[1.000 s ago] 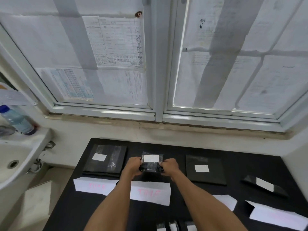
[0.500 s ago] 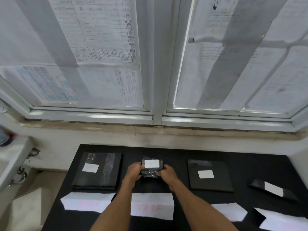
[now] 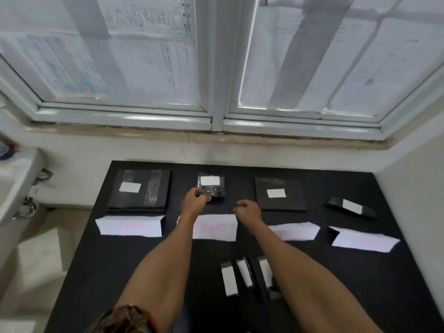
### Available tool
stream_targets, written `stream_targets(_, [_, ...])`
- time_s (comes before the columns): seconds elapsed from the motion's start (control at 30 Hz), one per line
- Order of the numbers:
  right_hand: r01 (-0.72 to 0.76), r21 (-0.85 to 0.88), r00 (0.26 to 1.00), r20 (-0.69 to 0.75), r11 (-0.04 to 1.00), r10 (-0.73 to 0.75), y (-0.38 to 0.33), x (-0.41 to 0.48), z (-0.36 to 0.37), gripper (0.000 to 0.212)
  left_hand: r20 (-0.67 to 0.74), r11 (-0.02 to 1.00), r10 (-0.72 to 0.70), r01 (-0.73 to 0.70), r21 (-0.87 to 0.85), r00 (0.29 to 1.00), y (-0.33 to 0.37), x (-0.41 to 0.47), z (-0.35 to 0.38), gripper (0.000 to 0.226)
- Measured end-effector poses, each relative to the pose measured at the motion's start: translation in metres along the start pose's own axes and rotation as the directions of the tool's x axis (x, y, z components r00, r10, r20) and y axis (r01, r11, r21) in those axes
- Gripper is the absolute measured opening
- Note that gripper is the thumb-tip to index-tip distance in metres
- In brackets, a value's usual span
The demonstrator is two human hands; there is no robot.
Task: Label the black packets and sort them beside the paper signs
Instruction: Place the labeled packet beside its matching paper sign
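The black tabletop point(image 3: 408, 272) carries four white paper signs in a row across its middle: far-left sign point(image 3: 129, 226), second sign point(image 3: 216, 227), third sign point(image 3: 294, 231) and far-right sign point(image 3: 365, 242). Beyond each sign lies labelled stock. A stack of flat black square packets point(image 3: 139, 191) with a white label sits behind the far-left sign. A small glossy black packet point(image 3: 212, 187) with a white label sits behind the second sign. A flat black square packet point(image 3: 280, 196) sits behind the third, and a narrow black packet point(image 3: 351, 207) behind the far-right.

Progress, as judged from the layout: all four positions hold at least one labelled packet. A group of narrow black packets with white labels point(image 3: 248, 275) lies near the front edge, between the forearms, not yet sorted. These appear to be the remaining work.

The small glossy packet rests flat on the tabletop, label facing up at its far end. It is roughly square, so no clear long axis shows; its edges run about parallel to the tabletop edge.

The left hand point(image 3: 195, 202) touches the near left corner of this packet, fingers curled; whether the grip pinches the packet or merely rests on it cannot be told. The right hand point(image 3: 248, 210) hangs just beside the packet, apart from it, fingers loosely curled and grasping nothing.
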State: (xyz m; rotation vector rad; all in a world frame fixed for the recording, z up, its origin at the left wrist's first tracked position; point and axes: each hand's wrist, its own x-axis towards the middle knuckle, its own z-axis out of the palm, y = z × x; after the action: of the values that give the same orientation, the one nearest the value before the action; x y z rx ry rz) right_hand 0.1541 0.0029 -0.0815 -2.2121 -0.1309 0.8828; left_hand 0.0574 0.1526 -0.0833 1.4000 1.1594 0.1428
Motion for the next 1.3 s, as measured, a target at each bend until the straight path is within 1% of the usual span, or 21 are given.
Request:
stream_targets(0.1, [-0.036,0.034,0.998,0.049,0.999,0.034,0.023,-0.026,0.003,0.028,-0.058,0.995,0.100,-0.101,-0.018,0.993,-0.017,-0.030,0.005,0.038])
stream_targets(0.17, [-0.041,0.044,0.996,0.085,0.998,0.037,0.038,-0.041,0.008,0.022,-0.074,0.993,0.110,-0.113,-0.038,0.991,-0.031,-0.049,0.007,0.031])
stream_targets(0.2, [-0.037,0.036,0.993,0.112,0.999,0.033,0.044,-0.048,0.011,0.020,-0.068,0.995,0.086,-0.088,-0.035,0.994,-0.039,-0.057,0.008,0.025])
stream_targets(0.27, [0.001,-0.053,0.986,0.164,0.999,0.008,0.060,-0.064,0.016,0.018,-0.037,0.999,-0.009,0.008,-0.042,0.999,-0.060,-0.077,0.010,0.017])
stream_targets(0.33, [0.064,-0.205,0.979,0.204,0.977,-0.022,0.078,-0.076,0.020,0.023,0.018,0.993,-0.120,0.121,-0.013,0.993,-0.082,-0.095,0.015,0.014])
stream_targets(0.4, [0.117,-0.353,0.972,0.232,0.928,-0.035,0.093,-0.087,0.023,0.031,0.049,0.958,-0.277,0.272,0.093,0.960,-0.102,-0.110,0.018,0.011])
stream_targets(0.43, [0.147,-0.415,0.967,0.253,0.898,-0.041,0.100,-0.094,0.023,0.036,0.046,0.931,-0.346,0.337,0.143,0.937,-0.113,-0.120,0.020,0.013])
stream_targets(0.5, [0.202,-0.461,0.946,0.320,0.864,-0.050,0.116,-0.104,0.025,0.043,0.049,0.882,-0.452,0.438,0.175,0.891,-0.135,-0.140,0.027,0.021])
stream_targets(0.6, [0.210,-0.390,0.907,0.421,0.896,-0.029,0.136,-0.114,0.030,0.062,0.113,0.821,-0.570,0.559,0.116,0.813,-0.158,-0.170,0.042,0.018])
stream_targets(0.67, [0.167,-0.327,0.893,0.449,0.930,-0.003,0.146,-0.119,0.034,0.071,0.136,0.831,-0.555,0.553,0.060,0.821,-0.169,-0.181,0.054,0.016])
stream_targets(0.73, [0.139,-0.303,0.904,0.428,0.943,0.004,0.155,-0.123,0.038,0.062,0.109,0.865,-0.495,0.501,-0.027,0.862,-0.174,-0.189,0.063,0.021])
stream_targets(0.8, [0.090,-0.291,0.933,0.359,0.952,0.021,0.164,-0.125,0.041,0.035,0.093,0.871,-0.477,0.484,-0.085,0.874,-0.177,-0.195,0.064,0.024])
stream_targets(0.83, [0.067,-0.279,0.944,0.329,0.958,0.030,0.165,-0.129,0.041,0.017,0.095,0.865,-0.484,0.493,-0.100,0.870,-0.178,-0.197,0.063,0.024])
stream_targets(0.87, [0.068,-0.265,0.951,0.308,0.962,0.017,0.169,-0.132,0.041,0.005,0.100,0.857,-0.495,0.504,-0.111,0.863,-0.180,-0.200,0.062,0.022])
stream_targets(0.9, [0.068,-0.252,0.956,0.292,0.965,0.009,0.171,-0.135,0.040,0.016,0.110,0.847,-0.506,0.517,-0.123,0.856,-0.181,-0.202,0.061,0.018])
stream_targets(0.93, [0.087,-0.256,0.961,0.278,0.963,-0.013,0.174,-0.136,0.038,0.020,0.121,0.838,-0.515,0.528,-0.139,0.849,-0.181,-0.205,0.061,0.014])
stream_targets(1.0, [0.104,-0.197,0.966,0.255,0.975,-0.051,0.177,-0.144,0.036,0.008,0.148,0.831,-0.518,0.536,-0.148,0.843,-0.179,-0.211,0.062,0.014])
stream_targets(1.07, [0.047,-0.033,0.964,0.265,0.998,-0.036,0.178,-0.144,0.033,0.021,0.178,0.846,-0.496,0.519,-0.125,0.850,-0.173,-0.215,0.064,0.020])
stream_targets(1.13, [-0.002,0.111,0.956,0.292,0.994,-0.031,0.172,-0.147,0.025,0.023,0.171,0.870,-0.457,0.479,-0.116,0.873,-0.165,-0.217,0.066,0.018])
stream_targets(1.23, [-0.022,0.281,0.968,0.245,0.960,-0.050,0.157,-0.149,0.002,0.020,0.074,0.905,-0.368,0.375,-0.200,0.927,-0.143,-0.219,0.068,0.016])
stream_targets(1.3, [-0.006,0.360,0.978,0.198,0.933,-0.071,0.150,-0.147,-0.018,0.018,-0.018,0.922,-0.275,0.258,-0.288,0.961,-0.126,-0.219,0.068,0.025])
